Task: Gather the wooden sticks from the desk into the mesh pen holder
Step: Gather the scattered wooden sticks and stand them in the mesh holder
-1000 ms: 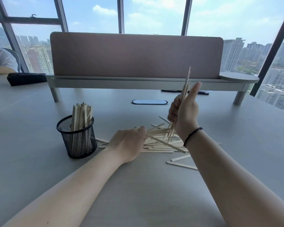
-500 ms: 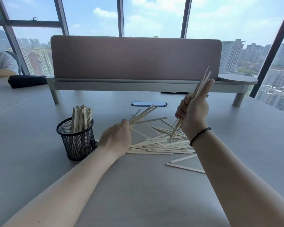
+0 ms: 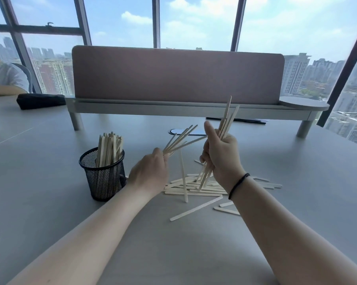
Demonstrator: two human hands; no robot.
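A black mesh pen holder (image 3: 103, 177) stands left of centre on the grey desk, with several wooden sticks upright in it. My left hand (image 3: 147, 174) pinches a fan of several sticks (image 3: 180, 139) that points up and right. My right hand (image 3: 221, 159) grips an upright bundle of sticks (image 3: 227, 120), thumb raised. Between the hands one stick (image 3: 183, 177) hangs or falls almost vertically. A loose pile of sticks (image 3: 196, 187) lies on the desk under my hands, with single sticks (image 3: 196, 208) nearer me.
A pink divider panel on a raised grey shelf (image 3: 177, 108) crosses the back of the desk. A cable grommet (image 3: 174, 131) sits behind my hands. A black pouch (image 3: 40, 100) and another person's arm are at the far left.
My left hand has lifted its sticks higher off the pile. My right hand has swung left, toward the left hand. One stick now stands nearly vertical between them.
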